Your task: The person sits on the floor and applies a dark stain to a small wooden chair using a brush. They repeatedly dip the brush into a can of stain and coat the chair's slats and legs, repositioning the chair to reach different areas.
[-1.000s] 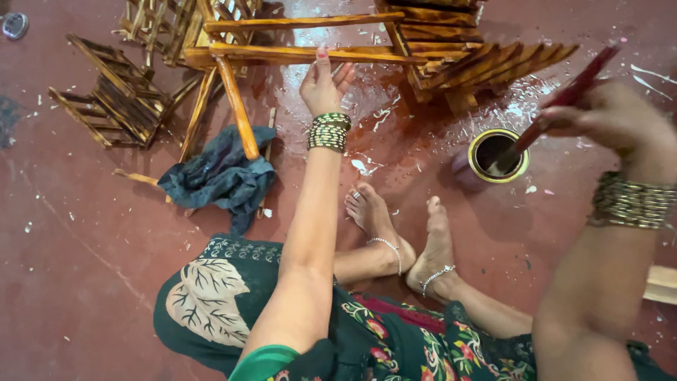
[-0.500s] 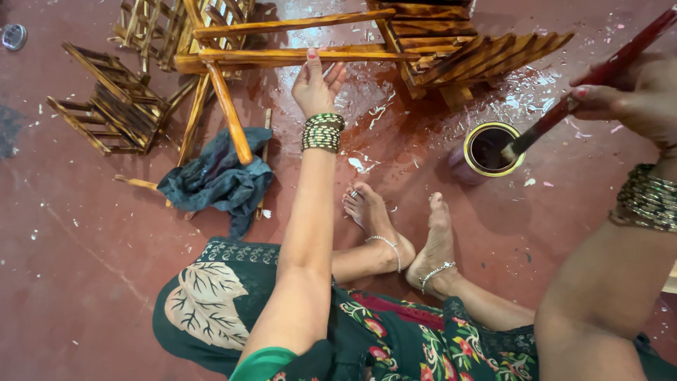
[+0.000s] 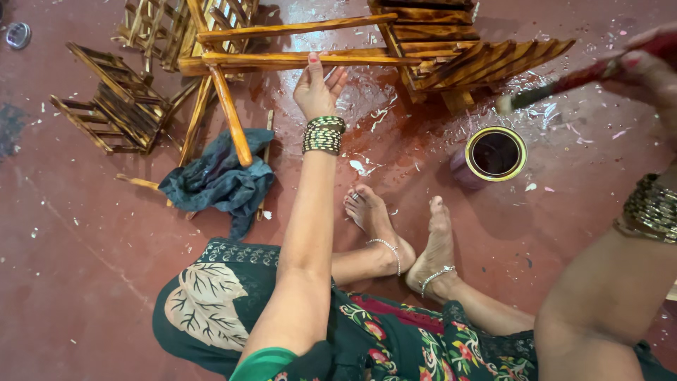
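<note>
Red-handled brush lengthwise, bristles pointing left

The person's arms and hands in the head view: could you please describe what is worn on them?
The left hand has red-painted nails, with a stack of green and gold bangles at the wrist and a short green sleeve. The right hand also has red nails, with gold bangles.

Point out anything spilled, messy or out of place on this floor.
A wet, glossy patch spreads over the red floor beneath the wooden frame that the left hand grips, with pale flecks scattered around it. A crumpled dark cloth lies beside it. The tin stands upright.
</note>
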The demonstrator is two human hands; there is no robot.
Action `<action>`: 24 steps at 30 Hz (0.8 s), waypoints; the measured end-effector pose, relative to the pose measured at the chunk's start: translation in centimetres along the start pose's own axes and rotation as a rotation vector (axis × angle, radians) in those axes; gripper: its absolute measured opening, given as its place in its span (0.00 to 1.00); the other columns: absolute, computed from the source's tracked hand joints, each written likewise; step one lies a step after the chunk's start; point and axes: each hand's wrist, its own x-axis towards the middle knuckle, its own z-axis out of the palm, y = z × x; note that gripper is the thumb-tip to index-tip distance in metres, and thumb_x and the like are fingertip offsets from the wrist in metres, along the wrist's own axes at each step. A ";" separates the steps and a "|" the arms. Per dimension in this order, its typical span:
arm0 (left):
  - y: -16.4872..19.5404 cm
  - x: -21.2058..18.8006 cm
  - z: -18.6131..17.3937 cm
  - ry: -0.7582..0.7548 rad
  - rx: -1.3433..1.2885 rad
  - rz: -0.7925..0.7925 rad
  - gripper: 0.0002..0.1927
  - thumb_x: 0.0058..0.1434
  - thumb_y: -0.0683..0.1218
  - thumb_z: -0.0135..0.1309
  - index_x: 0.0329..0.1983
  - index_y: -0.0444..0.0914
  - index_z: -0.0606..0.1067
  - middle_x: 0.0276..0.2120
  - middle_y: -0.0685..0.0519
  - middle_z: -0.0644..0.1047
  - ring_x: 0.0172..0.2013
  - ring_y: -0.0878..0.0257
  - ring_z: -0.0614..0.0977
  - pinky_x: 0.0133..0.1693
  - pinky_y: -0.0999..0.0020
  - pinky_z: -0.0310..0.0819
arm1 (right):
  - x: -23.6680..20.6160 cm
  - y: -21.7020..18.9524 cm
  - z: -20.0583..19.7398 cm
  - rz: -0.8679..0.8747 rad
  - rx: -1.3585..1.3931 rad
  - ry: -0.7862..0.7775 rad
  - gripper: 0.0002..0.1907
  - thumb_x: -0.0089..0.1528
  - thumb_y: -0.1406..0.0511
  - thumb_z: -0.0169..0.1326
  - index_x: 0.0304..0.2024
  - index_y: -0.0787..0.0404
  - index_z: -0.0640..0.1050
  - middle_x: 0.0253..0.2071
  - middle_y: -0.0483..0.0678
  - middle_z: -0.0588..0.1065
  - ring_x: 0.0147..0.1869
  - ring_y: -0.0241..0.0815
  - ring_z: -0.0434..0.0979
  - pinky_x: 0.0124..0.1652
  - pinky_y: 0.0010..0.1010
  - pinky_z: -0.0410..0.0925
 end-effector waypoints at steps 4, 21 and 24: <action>0.0 0.2 -0.2 0.026 -0.004 -0.014 0.18 0.63 0.54 0.60 0.41 0.33 0.76 0.33 0.45 0.80 0.30 0.52 0.86 0.32 0.59 0.86 | -0.1 -1.6 2.0 -0.095 0.110 0.118 0.08 0.79 0.68 0.46 0.59 0.64 0.69 0.54 0.50 0.74 0.60 0.41 0.77 0.63 0.34 0.76; -0.9 0.6 -0.5 0.038 0.022 -0.010 0.19 0.63 0.54 0.60 0.40 0.32 0.75 0.33 0.45 0.79 0.30 0.53 0.86 0.32 0.61 0.86 | 0.5 -4.7 6.2 -0.205 0.069 0.221 0.13 0.76 0.75 0.50 0.61 0.62 0.66 0.57 0.49 0.76 0.62 0.40 0.81 0.62 0.33 0.76; -1.0 0.8 -0.6 0.039 0.048 -0.023 0.20 0.62 0.55 0.59 0.42 0.33 0.77 0.34 0.46 0.81 0.30 0.54 0.86 0.31 0.62 0.85 | 0.5 -7.2 7.9 -0.191 0.034 0.262 0.09 0.77 0.77 0.51 0.57 0.65 0.67 0.56 0.50 0.77 0.60 0.39 0.82 0.61 0.31 0.76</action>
